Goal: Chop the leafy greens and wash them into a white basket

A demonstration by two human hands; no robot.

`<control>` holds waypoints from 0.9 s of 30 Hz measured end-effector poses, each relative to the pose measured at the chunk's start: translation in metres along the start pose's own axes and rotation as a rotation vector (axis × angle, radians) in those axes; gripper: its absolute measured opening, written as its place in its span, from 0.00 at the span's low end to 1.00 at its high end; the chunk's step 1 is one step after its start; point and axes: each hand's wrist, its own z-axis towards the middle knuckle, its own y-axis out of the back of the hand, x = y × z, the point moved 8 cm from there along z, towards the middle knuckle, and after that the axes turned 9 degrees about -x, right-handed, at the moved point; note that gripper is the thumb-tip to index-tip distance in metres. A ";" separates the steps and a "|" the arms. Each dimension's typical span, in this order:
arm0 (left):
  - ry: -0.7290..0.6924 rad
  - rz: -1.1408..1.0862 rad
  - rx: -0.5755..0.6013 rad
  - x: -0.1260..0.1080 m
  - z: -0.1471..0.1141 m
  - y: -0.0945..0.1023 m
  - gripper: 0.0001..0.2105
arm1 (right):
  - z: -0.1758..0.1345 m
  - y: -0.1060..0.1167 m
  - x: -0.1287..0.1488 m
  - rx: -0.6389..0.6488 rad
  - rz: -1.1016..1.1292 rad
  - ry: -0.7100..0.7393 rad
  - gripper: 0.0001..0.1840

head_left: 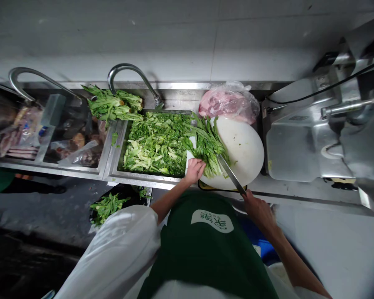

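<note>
A bunch of long green leafy vegetables [207, 143] lies across the left part of a round white cutting board [244, 141]. My left hand [195, 169] is closed on the near left side of the bunch, its fingers curled over the leaves. In my right hand [257, 205] is the handle of a knife [232, 173]. The blade slants up and left to the bunch's right edge, and whether it is cutting in cannot be made out. Cut greens fill the sink basin [121, 160] left of the board.
Uncut greens [115, 104] rest on the sink's back left corner near a faucet [131, 68]. Bagged meat [229, 104] sits behind the board. A metal slicing machine [302, 137] stands to the right. Further left, another basin holds bagged meat [81, 145]. A black bag with greens [109, 207] is below.
</note>
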 end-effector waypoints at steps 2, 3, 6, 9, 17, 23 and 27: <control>0.052 -0.038 -0.013 -0.001 0.023 -0.006 0.14 | -0.007 0.000 -0.013 -0.007 -0.013 -0.010 0.12; 0.074 -0.054 -0.025 -0.002 0.034 -0.010 0.15 | -0.010 0.000 -0.019 -0.009 -0.016 -0.032 0.12; 0.110 -0.082 -0.070 -0.013 0.059 -0.021 0.15 | -0.013 -0.001 -0.033 -0.015 -0.010 -0.112 0.11; 0.036 -0.130 0.028 -0.037 0.062 -0.046 0.13 | -0.011 -0.001 -0.038 -0.024 -0.003 -0.136 0.12; -0.057 -0.120 0.299 -0.073 0.040 -0.119 0.12 | 0.001 0.001 -0.057 -0.006 -0.041 -0.140 0.14; -0.072 -0.086 0.306 -0.072 0.041 -0.125 0.13 | 0.003 0.010 -0.061 -0.009 -0.052 -0.045 0.13; -0.078 -0.101 0.309 -0.071 0.038 -0.128 0.14 | 0.016 0.003 -0.059 0.030 -0.062 -0.031 0.14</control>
